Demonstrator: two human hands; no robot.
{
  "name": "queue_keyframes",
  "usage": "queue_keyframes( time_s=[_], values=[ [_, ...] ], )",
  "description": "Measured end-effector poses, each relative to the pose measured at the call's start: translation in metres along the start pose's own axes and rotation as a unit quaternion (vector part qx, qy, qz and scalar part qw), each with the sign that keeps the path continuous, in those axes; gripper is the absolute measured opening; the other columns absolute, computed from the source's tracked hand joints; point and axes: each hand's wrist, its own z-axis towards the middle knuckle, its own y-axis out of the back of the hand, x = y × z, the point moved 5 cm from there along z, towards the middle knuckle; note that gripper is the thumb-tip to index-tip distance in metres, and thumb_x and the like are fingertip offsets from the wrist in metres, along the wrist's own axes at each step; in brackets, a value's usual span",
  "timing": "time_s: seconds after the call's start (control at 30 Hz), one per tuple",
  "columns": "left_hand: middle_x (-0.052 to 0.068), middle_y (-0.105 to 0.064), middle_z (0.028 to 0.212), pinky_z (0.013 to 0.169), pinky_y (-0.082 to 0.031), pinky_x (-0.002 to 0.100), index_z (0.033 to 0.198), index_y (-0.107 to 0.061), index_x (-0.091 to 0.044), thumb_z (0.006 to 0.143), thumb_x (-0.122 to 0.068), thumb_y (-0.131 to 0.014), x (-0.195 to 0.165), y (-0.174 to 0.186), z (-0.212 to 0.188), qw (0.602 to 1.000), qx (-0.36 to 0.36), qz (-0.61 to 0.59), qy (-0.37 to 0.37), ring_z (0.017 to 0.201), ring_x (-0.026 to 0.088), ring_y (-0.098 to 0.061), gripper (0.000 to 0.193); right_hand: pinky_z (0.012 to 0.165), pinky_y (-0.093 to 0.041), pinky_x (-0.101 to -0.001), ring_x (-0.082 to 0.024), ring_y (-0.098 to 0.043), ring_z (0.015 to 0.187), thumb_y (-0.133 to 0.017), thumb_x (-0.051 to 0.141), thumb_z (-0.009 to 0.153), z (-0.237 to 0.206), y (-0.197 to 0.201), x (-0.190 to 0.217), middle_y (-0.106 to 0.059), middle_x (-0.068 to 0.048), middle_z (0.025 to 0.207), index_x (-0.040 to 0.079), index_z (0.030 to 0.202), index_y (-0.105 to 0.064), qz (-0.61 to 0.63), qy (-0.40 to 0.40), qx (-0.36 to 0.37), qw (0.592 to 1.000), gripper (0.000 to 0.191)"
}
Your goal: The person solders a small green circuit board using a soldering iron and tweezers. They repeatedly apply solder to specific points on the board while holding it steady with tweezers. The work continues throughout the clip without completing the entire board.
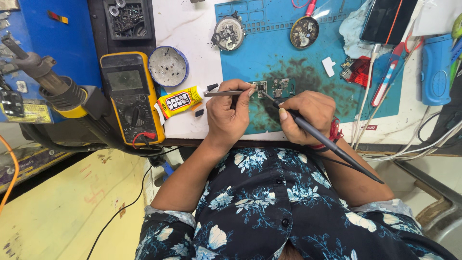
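Left hand (pixel 230 115) pinches tweezers (pixel 226 93), long axis sideways, tips on circuit board (pixel 272 88). Right hand (pixel 305 117) grips soldering iron (pixel 327 142) pen-style, tip just beyond knuckles, touching board beside tweezer tips.

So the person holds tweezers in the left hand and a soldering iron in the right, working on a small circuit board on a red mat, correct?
Not quite: the mat is blue, not red, as the head view shows. The rest holds: the left hand holds tweezers, the right hand holds the soldering iron, and both tips meet at the small circuit board.
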Motion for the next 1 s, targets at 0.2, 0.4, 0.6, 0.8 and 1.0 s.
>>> queue_keyframes(
  time_s=[0.2,0.4,0.6,0.8,1.0],
  values=[
    [0.004,-0.072,0.091,0.063,-0.048,0.021,0.111,-0.063,-0.002,0.104,-0.002,-0.069,-0.002,0.001,0.0,1.0,0.001,0.014,-0.009,0.071,0.003,-0.06,0.009,0.061,-0.049,-0.0373,-0.027,-0.065,0.063,-0.072,0.007,0.086,0.001,0.0,0.001,-0.066,-0.01,0.075,0.003,0.09,-0.067,0.001,0.006,0.005,1.0,0.008],
    [0.003,-0.071,0.088,0.061,-0.046,0.021,0.111,-0.064,-0.002,0.104,-0.002,-0.069,-0.002,0.001,0.0,1.0,0.004,0.016,-0.001,0.068,0.003,-0.058,0.009,0.06,-0.049,-0.0371,-0.026,-0.064,0.062,-0.072,0.007,0.085,0.003,0.0,0.001,-0.066,-0.009,0.073,0.002,0.089,-0.067,0.004,0.003,0.009,1.0,0.008],
    [0.003,-0.073,0.09,0.062,-0.047,0.021,0.11,-0.063,-0.003,0.103,-0.002,-0.069,-0.002,0.0,0.001,1.0,0.002,0.014,-0.004,0.069,0.003,-0.059,0.009,0.062,-0.05,-0.0375,-0.027,-0.065,0.063,-0.071,0.006,0.085,0.002,0.0,0.0,-0.066,-0.01,0.074,0.002,0.089,-0.067,0.006,0.004,0.01,1.0,0.007],
    [0.003,-0.072,0.088,0.063,-0.047,0.021,0.111,-0.063,-0.002,0.104,-0.002,-0.069,0.001,0.0,0.001,1.0,-0.003,-0.004,0.004,0.071,0.003,-0.059,0.009,0.068,-0.052,-0.0371,-0.028,-0.067,0.072,-0.071,0.008,0.091,-0.008,0.004,-0.006,-0.068,-0.013,0.087,0.001,0.099,-0.064,0.0,-0.029,-0.046,0.999,0.013],
    [0.004,-0.071,0.091,0.064,-0.049,0.021,0.111,-0.062,-0.001,0.104,-0.001,-0.068,0.001,0.001,0.001,1.0,-0.003,0.002,-0.011,0.072,0.004,-0.061,0.009,0.068,-0.049,-0.039,-0.032,-0.065,0.076,-0.08,0.015,0.094,-0.016,0.003,-0.011,-0.066,-0.014,0.09,0.002,0.107,-0.068,-0.065,-0.022,-0.097,0.993,0.022]
  ],
)
